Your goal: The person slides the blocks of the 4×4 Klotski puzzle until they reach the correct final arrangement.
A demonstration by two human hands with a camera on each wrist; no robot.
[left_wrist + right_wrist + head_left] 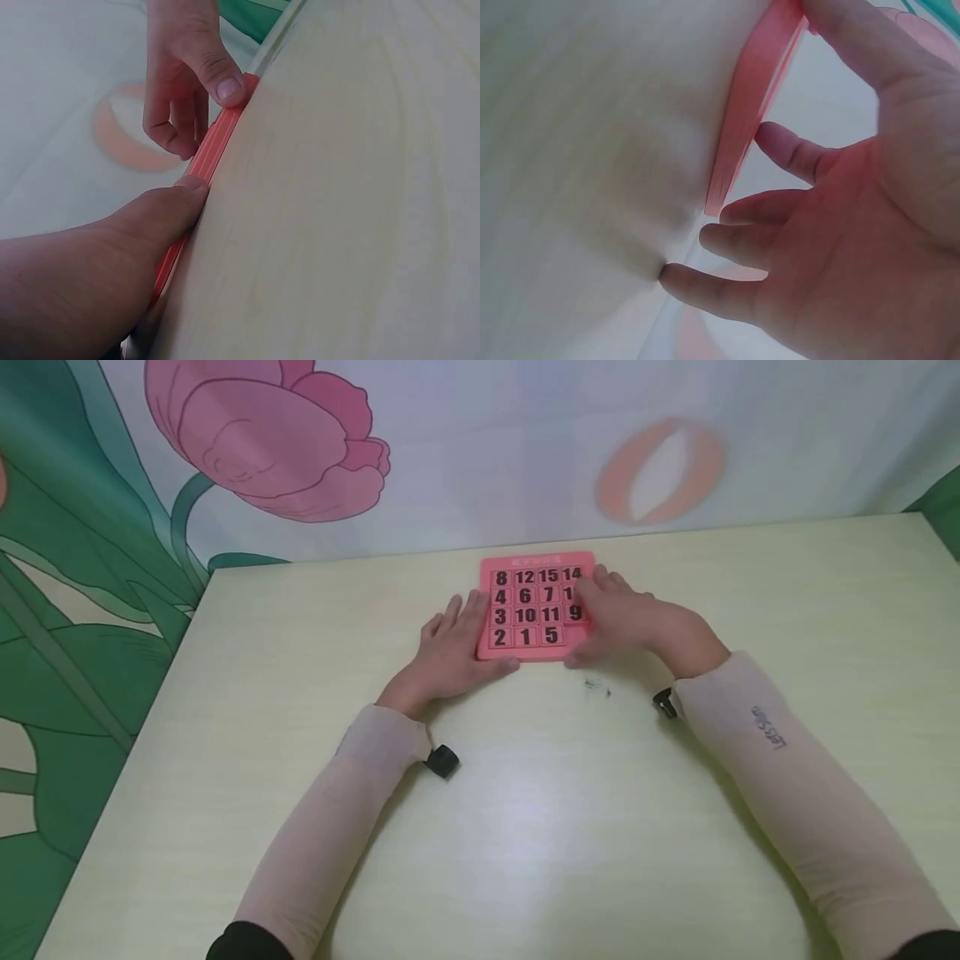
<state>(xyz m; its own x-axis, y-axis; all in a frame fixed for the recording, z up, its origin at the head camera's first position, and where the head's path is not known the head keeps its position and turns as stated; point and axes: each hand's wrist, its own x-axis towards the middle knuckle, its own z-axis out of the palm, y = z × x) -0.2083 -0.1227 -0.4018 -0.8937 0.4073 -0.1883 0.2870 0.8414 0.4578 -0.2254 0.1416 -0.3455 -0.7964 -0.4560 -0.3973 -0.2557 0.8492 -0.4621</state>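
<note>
A pink number puzzle (536, 655) lies flat at the back of the table, its black-numbered tiles in rows. My left hand (452, 653) holds its lower left corner, fingers along the left side and thumb at the front edge. My right hand (633, 618) is at the right side, index finger over the right-hand tiles, partly covering one in the second row; its thumb is by the front edge. In the right wrist view, the other fingers of the right hand (840, 217) spread beside the puzzle's edge (742, 112), one touching the table.
The pale table (480, 827) runs toward me, with small dark marks (597, 687) just in front of the puzzle. Behind it hangs a cloth (487, 460) printed with a pink flower and green leaves. Dark wrist cameras (442, 762) sit at both cuffs.
</note>
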